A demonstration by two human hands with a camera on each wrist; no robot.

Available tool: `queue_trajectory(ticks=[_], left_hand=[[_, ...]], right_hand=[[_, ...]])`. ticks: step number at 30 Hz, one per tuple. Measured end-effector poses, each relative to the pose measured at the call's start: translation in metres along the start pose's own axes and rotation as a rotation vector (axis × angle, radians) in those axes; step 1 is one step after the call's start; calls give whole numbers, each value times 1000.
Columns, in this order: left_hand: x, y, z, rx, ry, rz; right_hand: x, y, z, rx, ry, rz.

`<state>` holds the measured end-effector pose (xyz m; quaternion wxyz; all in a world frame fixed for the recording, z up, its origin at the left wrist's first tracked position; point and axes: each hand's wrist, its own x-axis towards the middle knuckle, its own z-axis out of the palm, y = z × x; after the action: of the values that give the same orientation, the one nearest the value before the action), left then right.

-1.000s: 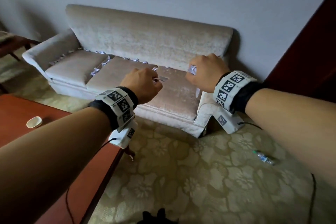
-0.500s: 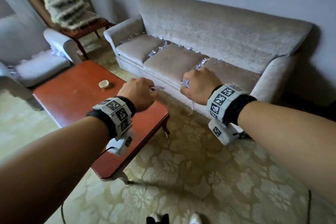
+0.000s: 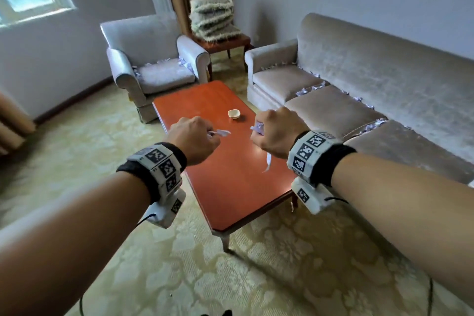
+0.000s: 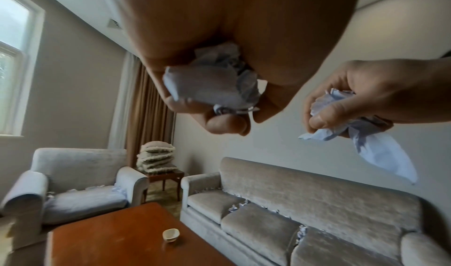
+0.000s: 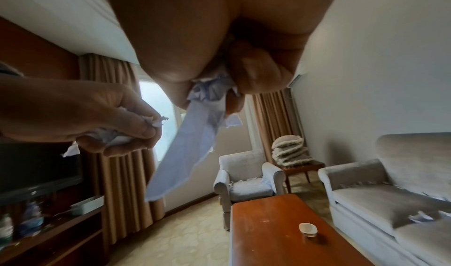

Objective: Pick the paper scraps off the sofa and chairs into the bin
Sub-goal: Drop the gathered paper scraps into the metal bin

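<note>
Left hand [image 3: 193,142]: fist around crumpled pale-blue paper scraps [image 4: 214,81]. Right hand [image 3: 278,133]: fist gripping crumpled pale-blue paper wad with hanging strip [image 5: 185,144]. Both above red-brown wooden coffee table [image 3: 230,187].

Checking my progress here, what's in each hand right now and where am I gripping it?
Left hand grips crumpled paper scraps in its curled fingers; right hand grips a paper bunch by its crumpled top.

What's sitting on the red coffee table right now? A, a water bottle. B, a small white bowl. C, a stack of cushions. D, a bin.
B: a small white bowl is the only thing resting on the coffee table; the stack of cushions sits on a side table in the corner.
</note>
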<state>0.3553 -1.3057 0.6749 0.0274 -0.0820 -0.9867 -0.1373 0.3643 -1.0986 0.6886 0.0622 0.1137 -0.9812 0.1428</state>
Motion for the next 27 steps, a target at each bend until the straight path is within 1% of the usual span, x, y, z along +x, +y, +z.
queue_trajectory(ticks=[3, 8, 12, 16, 20, 24, 27], left_hand=[[-16, -71, -24, 7, 21, -54], [-32, -178, -55, -4, 30, -192], [-36, -246, -72, -24, 49, -278], [-28, -302, -81, -33, 79, -349], [0, -352, -81, -25, 64, -410], [50, -404, -90, 19, 66, -470], [96, -441, -105, 70, 79, -513]], right_hand=[[26, -71, 27, -11, -8, -94], [65, -179, 61, 12, -59, -202], [101, -240, 82, 9, -88, -264], [142, -283, 109, -14, -131, -332], [198, -311, 142, -11, -168, -374], [274, -340, 177, 17, -176, -422], [340, -363, 198, 66, -180, -440]])
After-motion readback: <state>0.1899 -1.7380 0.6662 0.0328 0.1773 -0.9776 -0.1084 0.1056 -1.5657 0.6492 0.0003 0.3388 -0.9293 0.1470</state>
